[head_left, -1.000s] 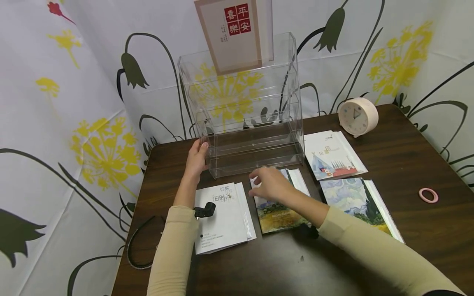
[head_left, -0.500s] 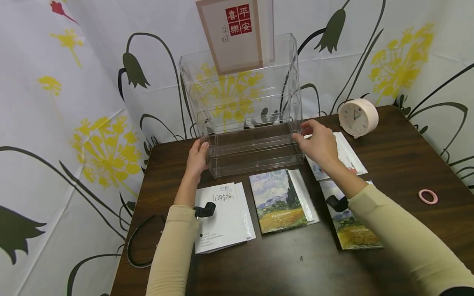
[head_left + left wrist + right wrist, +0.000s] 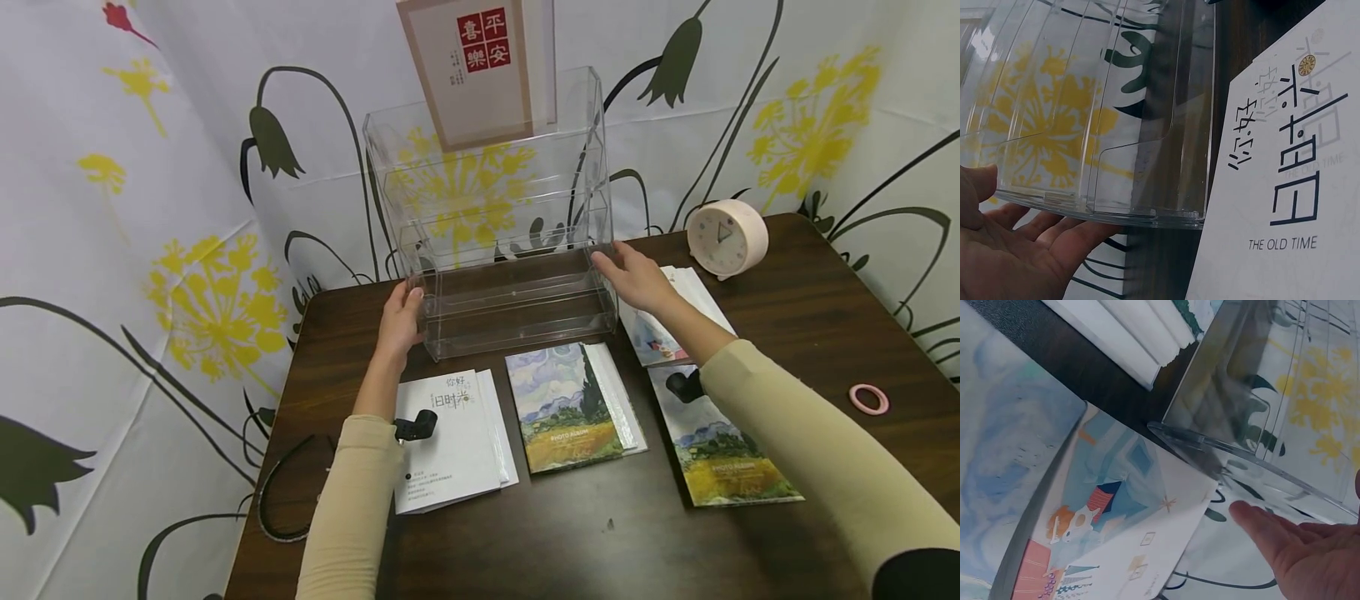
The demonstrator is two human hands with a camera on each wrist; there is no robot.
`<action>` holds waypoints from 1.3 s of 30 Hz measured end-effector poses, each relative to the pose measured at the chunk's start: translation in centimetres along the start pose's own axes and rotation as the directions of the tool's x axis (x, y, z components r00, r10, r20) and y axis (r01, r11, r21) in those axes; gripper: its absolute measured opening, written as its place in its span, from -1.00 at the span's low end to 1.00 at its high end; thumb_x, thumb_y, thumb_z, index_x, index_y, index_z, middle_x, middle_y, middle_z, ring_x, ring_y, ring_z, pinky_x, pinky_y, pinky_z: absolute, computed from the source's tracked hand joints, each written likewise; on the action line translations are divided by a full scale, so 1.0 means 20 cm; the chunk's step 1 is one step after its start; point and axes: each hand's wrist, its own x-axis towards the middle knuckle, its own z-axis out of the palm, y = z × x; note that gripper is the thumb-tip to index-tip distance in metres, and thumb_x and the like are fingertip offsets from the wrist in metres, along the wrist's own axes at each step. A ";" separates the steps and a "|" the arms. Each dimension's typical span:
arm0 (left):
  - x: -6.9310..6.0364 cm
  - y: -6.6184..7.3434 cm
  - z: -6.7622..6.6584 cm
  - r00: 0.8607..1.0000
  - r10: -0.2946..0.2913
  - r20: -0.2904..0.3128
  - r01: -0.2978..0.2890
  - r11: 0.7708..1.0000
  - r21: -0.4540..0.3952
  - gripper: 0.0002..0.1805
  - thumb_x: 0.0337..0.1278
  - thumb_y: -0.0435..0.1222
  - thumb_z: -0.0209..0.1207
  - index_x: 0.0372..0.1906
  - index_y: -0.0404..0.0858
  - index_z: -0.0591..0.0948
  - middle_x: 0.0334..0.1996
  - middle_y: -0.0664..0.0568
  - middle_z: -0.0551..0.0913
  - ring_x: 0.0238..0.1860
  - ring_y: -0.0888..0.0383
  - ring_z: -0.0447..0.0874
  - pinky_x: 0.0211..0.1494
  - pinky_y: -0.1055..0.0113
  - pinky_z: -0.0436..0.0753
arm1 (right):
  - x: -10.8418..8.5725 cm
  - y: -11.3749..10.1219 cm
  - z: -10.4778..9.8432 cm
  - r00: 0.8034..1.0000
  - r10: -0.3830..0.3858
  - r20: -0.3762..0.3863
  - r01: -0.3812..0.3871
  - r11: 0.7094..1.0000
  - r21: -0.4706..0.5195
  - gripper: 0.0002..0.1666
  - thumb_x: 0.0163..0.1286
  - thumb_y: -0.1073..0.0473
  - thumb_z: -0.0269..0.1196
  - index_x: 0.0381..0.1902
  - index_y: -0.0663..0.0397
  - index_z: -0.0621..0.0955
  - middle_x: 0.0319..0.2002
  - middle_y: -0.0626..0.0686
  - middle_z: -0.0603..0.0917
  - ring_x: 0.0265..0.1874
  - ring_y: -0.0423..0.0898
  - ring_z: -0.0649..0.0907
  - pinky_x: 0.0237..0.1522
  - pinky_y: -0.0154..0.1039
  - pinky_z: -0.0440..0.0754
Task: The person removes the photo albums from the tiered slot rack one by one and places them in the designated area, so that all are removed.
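A clear acrylic tiered rack (image 3: 517, 337) stands upright at the back of the table. My left hand (image 3: 397, 323) holds its left side wall; in the left wrist view the thumb (image 3: 985, 180) lies at the wall's edge, the fingers along its outer side. At the right side wall is my right hand (image 3: 637, 277), fingers extended outside it; the right wrist view shows this hand (image 3: 1310, 556) close by the wall, contact unclear. A white album (image 3: 442, 450) lettered "THE OLD TIME" and a painted-landscape photo album (image 3: 566, 408) lie before the rack.
Right of the rack lie an album with a tent drawing (image 3: 701, 300) and a second landscape album (image 3: 727, 467). A beige framed card (image 3: 472, 100) with red characters stands at the rack's top. Also there: a round clock (image 3: 726, 239), a pink ring (image 3: 868, 399), a black band (image 3: 281, 525).
My right hand has left the middle landscape album and moved right and up to the rack's right side, its fingers now more extended. My left hand stays at the left side.
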 end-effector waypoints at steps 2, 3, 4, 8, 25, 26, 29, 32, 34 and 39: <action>0.00 0.00 0.01 1.000 -0.001 0.002 0.001 1.000 0.002 -0.44 0.55 -0.05 -0.16 0.50 -0.13 0.18 0.43 -0.11 0.24 0.44 -0.11 0.17 0.22 -0.22 0.43 | 0.02 0.01 0.00 1.000 -0.006 0.029 0.006 1.000 0.000 -0.08 0.57 -0.28 -0.21 0.50 0.38 0.02 0.40 0.44 0.22 0.35 0.37 0.27 0.31 0.26 0.26; 0.00 0.00 0.01 1.000 -0.001 0.005 0.001 1.000 0.002 -0.44 0.55 -0.05 -0.16 0.50 -0.13 0.18 0.43 -0.11 0.23 0.44 -0.11 0.16 0.22 -0.22 0.44 | 0.03 0.01 0.00 0.999 -0.010 0.040 0.010 1.000 0.000 -0.09 0.57 -0.27 -0.22 0.49 0.39 0.04 0.39 0.45 0.23 0.35 0.37 0.28 0.31 0.25 0.26; 0.00 0.00 0.01 1.000 -0.001 0.007 0.001 1.000 -0.001 -0.44 0.55 -0.04 -0.16 0.50 -0.13 0.17 0.44 -0.12 0.23 0.44 -0.11 0.16 0.22 -0.22 0.43 | 0.04 0.01 0.00 0.999 -0.013 0.050 0.013 1.000 0.002 -0.11 0.58 -0.26 -0.23 0.49 0.40 0.06 0.38 0.45 0.24 0.34 0.37 0.28 0.31 0.24 0.26; 0.00 0.00 0.01 1.000 0.001 0.003 -0.001 1.000 -0.009 -0.42 0.55 -0.05 -0.16 0.51 -0.15 0.15 0.44 -0.13 0.22 0.44 -0.11 0.15 0.23 -0.23 0.41 | 0.06 0.01 0.01 0.996 0.007 0.085 -0.010 0.999 0.046 -0.12 0.58 -0.26 -0.22 0.48 0.37 0.11 0.36 0.44 0.30 0.33 0.36 0.31 0.28 0.21 0.34; -0.01 0.00 0.01 1.000 0.005 -0.024 -0.005 1.000 0.016 -0.42 0.55 -0.04 -0.17 0.52 -0.14 0.16 0.44 -0.12 0.24 0.43 -0.11 0.17 0.22 -0.21 0.44 | 0.07 -0.04 0.02 0.994 0.054 0.098 -0.060 0.996 0.068 -0.15 0.59 -0.14 -0.11 0.46 0.49 0.06 0.39 0.49 0.19 0.36 0.38 0.24 0.34 0.18 0.25; 0.00 -0.01 0.01 0.999 0.015 -0.029 -0.015 1.000 0.027 -0.42 0.55 -0.03 -0.17 0.51 -0.15 0.18 0.42 -0.13 0.26 0.41 -0.10 0.20 0.20 -0.19 0.46 | 0.07 -0.04 0.02 0.994 0.057 0.094 -0.063 0.996 0.064 -0.15 0.59 -0.14 -0.12 0.45 0.50 0.06 0.39 0.49 0.19 0.36 0.38 0.24 0.35 0.18 0.24; 0.00 -0.03 0.02 0.997 0.051 -0.050 -0.048 0.997 0.056 -0.44 0.54 -0.03 -0.15 0.47 -0.17 0.25 0.37 -0.15 0.34 0.35 -0.10 0.28 0.13 -0.18 0.53 | 0.06 -0.03 0.02 0.994 0.066 0.090 -0.072 0.995 0.066 -0.15 0.60 -0.13 -0.11 0.45 0.51 0.04 0.40 0.49 0.17 0.37 0.38 0.23 0.35 0.18 0.24; 0.01 -0.04 0.02 0.995 0.077 -0.067 -0.073 0.996 0.054 -0.44 0.53 -0.01 -0.13 0.45 -0.18 0.28 0.34 -0.16 0.38 0.33 -0.09 0.32 0.08 -0.17 0.56 | 0.06 -0.04 0.02 0.994 0.071 0.088 -0.077 0.994 0.071 -0.13 0.59 -0.15 -0.11 0.46 0.51 0.03 0.40 0.49 0.17 0.36 0.38 0.24 0.33 0.18 0.26; 0.01 -0.05 0.01 0.993 0.090 -0.082 -0.087 0.995 0.038 -0.42 0.52 0.00 -0.11 0.46 -0.18 0.27 0.33 -0.15 0.39 0.33 -0.08 0.32 0.07 -0.18 0.57 | 0.07 -0.04 0.02 0.994 0.066 0.088 -0.073 0.994 0.076 -0.12 0.59 -0.16 -0.11 0.46 0.50 0.03 0.40 0.49 0.18 0.36 0.38 0.24 0.34 0.17 0.26; 0.01 -0.02 -0.01 0.967 0.174 -0.185 -0.169 0.985 0.043 -0.35 0.49 0.08 -0.12 0.48 -0.17 0.23 0.31 -0.10 0.43 0.27 -0.01 0.40 0.00 -0.08 0.63 | 0.07 -0.05 0.03 0.993 0.070 0.093 -0.078 0.994 0.082 -0.14 0.60 -0.14 -0.11 0.47 0.49 0.03 0.40 0.48 0.17 0.37 0.37 0.22 0.36 0.17 0.22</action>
